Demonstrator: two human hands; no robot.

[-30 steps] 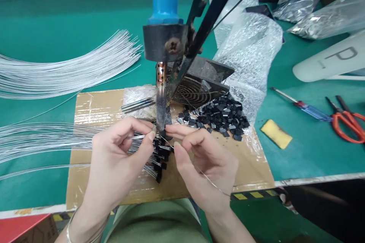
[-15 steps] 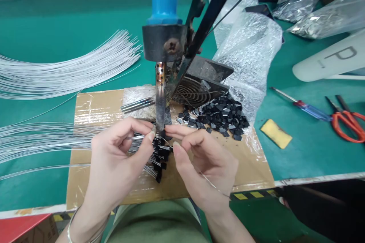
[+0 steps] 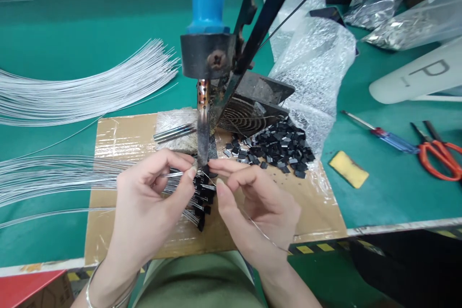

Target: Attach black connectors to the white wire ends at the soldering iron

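Note:
A soldering iron (image 3: 203,120) with a blue handle hangs tip-down from a black stand. Just left of its tip, my left hand (image 3: 155,197) is closed on a thin white wire (image 3: 171,173), whose end lies by the tip. My right hand (image 3: 258,202) pinches a strand of solder wire (image 3: 265,237); its thin end reaches the tip and the strand trails across the palm. Its index finger stretches close to the tip. Beneath the hands, several black connectors (image 3: 202,199) with white wires lie in a row. Fingers partly hide the joint.
A cardboard sheet (image 3: 310,216) covers the bench under the work. Small black pieces (image 3: 281,147) are heaped to the right, beside a fan (image 3: 245,113). White wires (image 3: 119,91) lie bundled at left. A yellow sponge (image 3: 349,169), screwdriver (image 3: 393,139) and red-handled scissors (image 3: 438,156) lie at right.
My right thumb has shifted slightly left and up, and the solder wire with it. My left hand stays almost in place at the iron's tip.

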